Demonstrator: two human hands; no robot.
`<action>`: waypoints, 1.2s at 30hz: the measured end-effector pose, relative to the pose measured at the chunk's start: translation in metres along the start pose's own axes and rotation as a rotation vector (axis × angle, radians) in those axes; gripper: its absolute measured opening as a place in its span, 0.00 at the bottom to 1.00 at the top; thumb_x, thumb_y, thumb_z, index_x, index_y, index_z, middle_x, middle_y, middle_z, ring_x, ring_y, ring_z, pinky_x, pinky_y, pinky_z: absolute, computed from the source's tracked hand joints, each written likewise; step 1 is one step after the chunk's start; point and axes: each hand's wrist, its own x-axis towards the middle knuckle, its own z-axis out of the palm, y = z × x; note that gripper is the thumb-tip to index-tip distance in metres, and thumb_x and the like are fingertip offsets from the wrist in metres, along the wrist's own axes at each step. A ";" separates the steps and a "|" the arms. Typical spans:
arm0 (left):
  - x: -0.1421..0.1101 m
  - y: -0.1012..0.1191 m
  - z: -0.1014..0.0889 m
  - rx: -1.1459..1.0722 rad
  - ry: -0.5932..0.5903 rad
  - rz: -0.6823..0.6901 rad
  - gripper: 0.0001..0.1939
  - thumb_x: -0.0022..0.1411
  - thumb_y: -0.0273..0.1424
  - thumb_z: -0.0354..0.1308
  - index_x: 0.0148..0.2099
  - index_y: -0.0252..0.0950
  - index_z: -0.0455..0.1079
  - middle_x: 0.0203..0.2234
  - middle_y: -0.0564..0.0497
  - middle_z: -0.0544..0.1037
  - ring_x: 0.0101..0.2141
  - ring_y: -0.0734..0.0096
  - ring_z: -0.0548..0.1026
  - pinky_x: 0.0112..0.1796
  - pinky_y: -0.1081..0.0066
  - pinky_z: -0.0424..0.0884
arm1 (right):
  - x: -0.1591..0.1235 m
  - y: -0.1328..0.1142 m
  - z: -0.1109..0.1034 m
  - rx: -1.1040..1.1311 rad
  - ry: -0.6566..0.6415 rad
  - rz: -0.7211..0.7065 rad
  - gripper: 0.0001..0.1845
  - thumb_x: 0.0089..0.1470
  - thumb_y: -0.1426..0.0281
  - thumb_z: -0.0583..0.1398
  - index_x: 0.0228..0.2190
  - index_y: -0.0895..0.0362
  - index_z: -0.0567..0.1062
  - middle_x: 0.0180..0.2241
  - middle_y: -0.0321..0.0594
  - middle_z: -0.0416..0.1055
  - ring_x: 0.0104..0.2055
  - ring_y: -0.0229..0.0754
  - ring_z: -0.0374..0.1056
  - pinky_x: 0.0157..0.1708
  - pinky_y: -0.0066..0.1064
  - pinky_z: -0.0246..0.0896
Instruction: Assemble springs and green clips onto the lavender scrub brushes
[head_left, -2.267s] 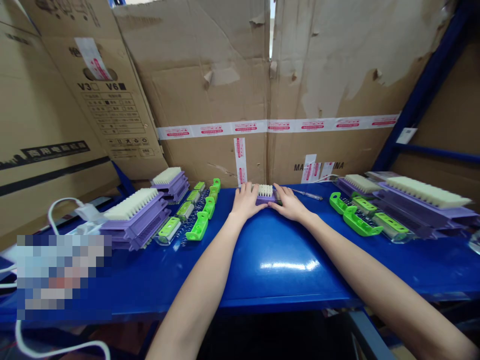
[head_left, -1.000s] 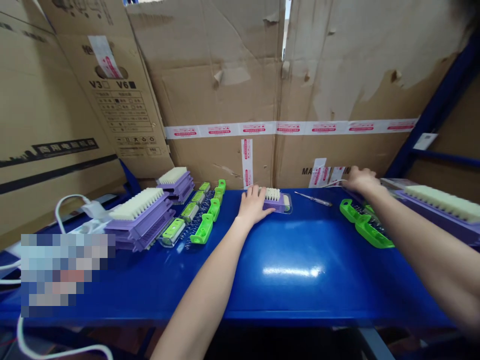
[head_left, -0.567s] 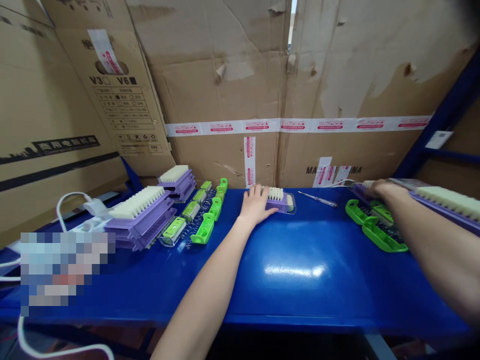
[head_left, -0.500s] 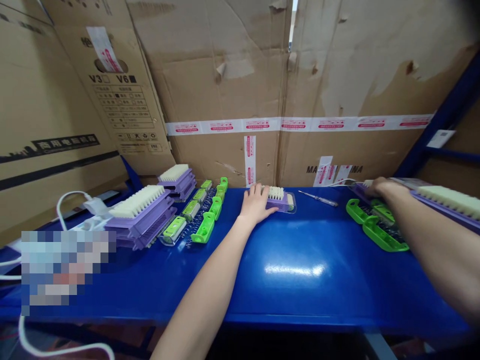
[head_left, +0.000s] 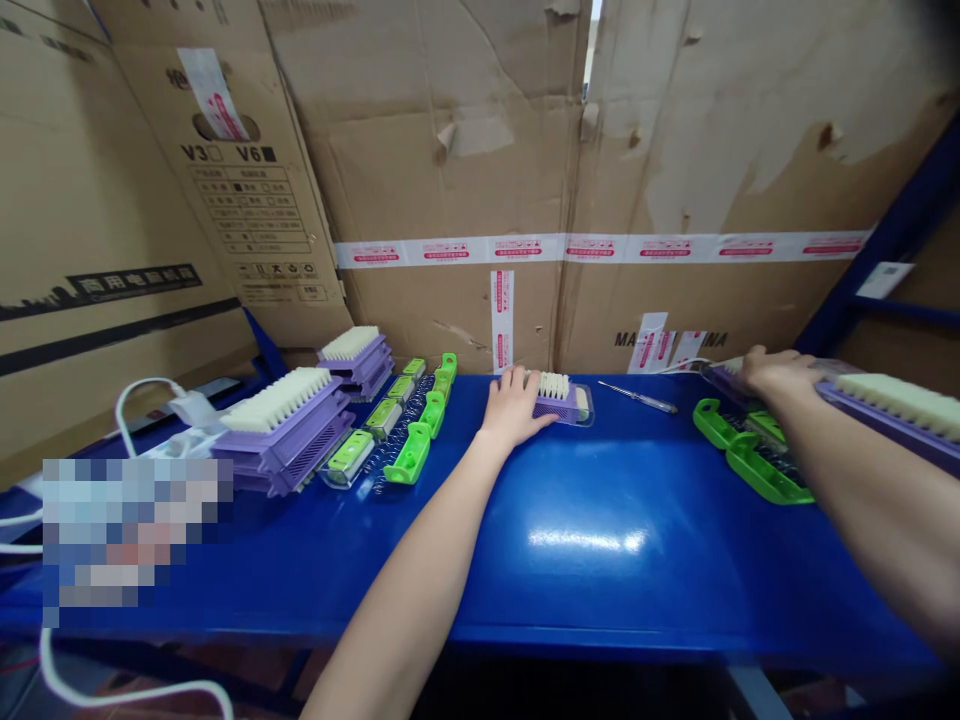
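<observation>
My left hand [head_left: 513, 408] lies over a purple-framed pleated filter [head_left: 555, 408], thumb along its near side and fingers over its top. White pleats face up, and a clear plastic case [head_left: 587, 405] shows around its right end. On the far right, my right hand [head_left: 780, 372] is curled at a group of purple parts [head_left: 724, 372]. The fingertips are partly hidden, so what they grip cannot be made out. Just in front of that hand lie green plastic covers [head_left: 757, 470] and dark springs. A larger purple filter [head_left: 900, 400] stands beside the right forearm.
Purple filters [head_left: 281, 430] are stacked on the left. Beside them run rows of green-topped clear cases [head_left: 351, 455], springs [head_left: 394, 420] and green covers [head_left: 409, 453]. A clear screwdriver [head_left: 639, 397] lies at the back. White cables [head_left: 124, 405] and a power strip are at left; cardboard [head_left: 450, 170] walls the blue table [head_left: 585, 590].
My right hand has lifted slightly and shifted a little among the purple parts. My left hand stays on the filter. The camera view has moved very slightly.
</observation>
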 end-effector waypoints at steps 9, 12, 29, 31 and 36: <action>0.000 0.000 0.001 0.006 0.004 0.003 0.37 0.55 0.50 0.59 0.59 0.34 0.57 0.55 0.36 0.62 0.55 0.49 0.61 0.49 0.57 0.63 | -0.028 -0.012 -0.025 -0.176 -0.059 -0.130 0.35 0.44 0.66 0.68 0.53 0.62 0.68 0.54 0.66 0.58 0.57 0.61 0.53 0.44 0.47 0.44; 0.000 0.000 0.000 0.000 0.004 -0.001 0.36 0.55 0.50 0.59 0.59 0.34 0.56 0.55 0.37 0.62 0.55 0.50 0.60 0.49 0.57 0.62 | -0.029 -0.011 -0.030 -0.167 -0.073 -0.180 0.31 0.49 0.62 0.64 0.53 0.62 0.68 0.54 0.64 0.58 0.58 0.61 0.52 0.46 0.49 0.43; -0.001 0.002 -0.002 0.016 0.000 -0.002 0.36 0.55 0.50 0.59 0.59 0.35 0.57 0.55 0.37 0.63 0.55 0.51 0.60 0.49 0.58 0.63 | -0.035 -0.014 -0.029 -0.087 -0.089 -0.139 0.26 0.55 0.58 0.53 0.51 0.58 0.69 0.54 0.60 0.58 0.57 0.60 0.54 0.49 0.51 0.52; 0.000 0.001 -0.002 0.016 -0.010 -0.007 0.36 0.55 0.50 0.58 0.59 0.35 0.56 0.55 0.37 0.63 0.55 0.51 0.60 0.49 0.58 0.63 | -0.035 -0.015 -0.028 -0.059 -0.082 -0.077 0.28 0.56 0.56 0.49 0.51 0.60 0.69 0.54 0.62 0.57 0.56 0.61 0.54 0.49 0.49 0.54; 0.001 0.001 0.000 0.030 -0.007 -0.001 0.37 0.55 0.50 0.59 0.60 0.34 0.57 0.56 0.36 0.62 0.55 0.50 0.60 0.50 0.57 0.62 | -0.023 -0.007 -0.027 -0.008 -0.128 0.021 0.29 0.55 0.55 0.50 0.49 0.62 0.70 0.51 0.64 0.61 0.55 0.64 0.57 0.47 0.51 0.55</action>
